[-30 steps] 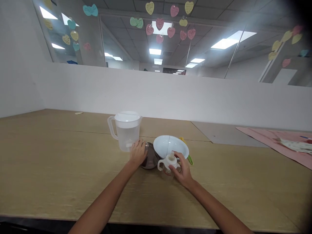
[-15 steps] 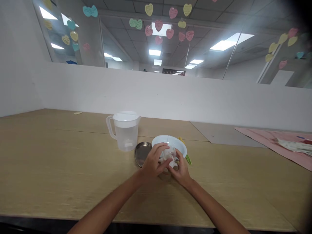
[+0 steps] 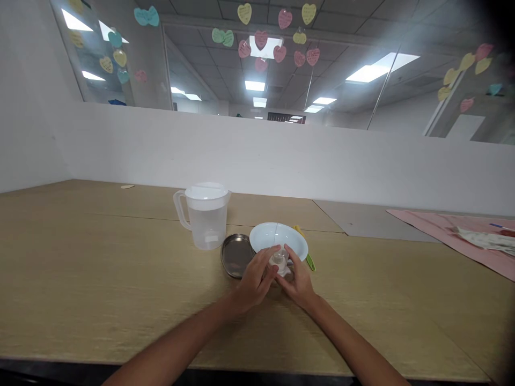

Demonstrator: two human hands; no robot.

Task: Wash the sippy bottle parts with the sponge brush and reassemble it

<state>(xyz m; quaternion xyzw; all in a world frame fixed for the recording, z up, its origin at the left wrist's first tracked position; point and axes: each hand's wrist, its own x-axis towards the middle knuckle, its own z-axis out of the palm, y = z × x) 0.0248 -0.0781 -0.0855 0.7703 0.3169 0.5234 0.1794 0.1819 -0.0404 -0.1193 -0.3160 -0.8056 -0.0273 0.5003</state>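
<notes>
Both hands are around a small clear, rounded container [image 3: 280, 257] with a whitish lower part; its exact kind is hard to make out. My left hand [image 3: 257, 276] wraps its left side, fingertips on the top and thumb at the front. On the other side, the fingers of my right hand [image 3: 298, 279] are bent around it. Just behind it is a white bowl [image 3: 263, 236], its near rim partly hidden by the hands. A shallow metal dish [image 3: 236, 255] lies left of the bowl, close to my left hand.
A clear plastic pitcher [image 3: 208, 222] with a handle and spout stands behind the dish. Right of the bowl lies a green and yellow handled tool [image 3: 310, 262], partly hidden. A pink sheet [image 3: 434, 228] covers the table at the far right, with a whitish packet [image 3: 485, 239] on it.
The hands and the clear container have come down slightly, toward the front of the bowl. My left fingers have slid lower, and more of the bowl and dish shows.
</notes>
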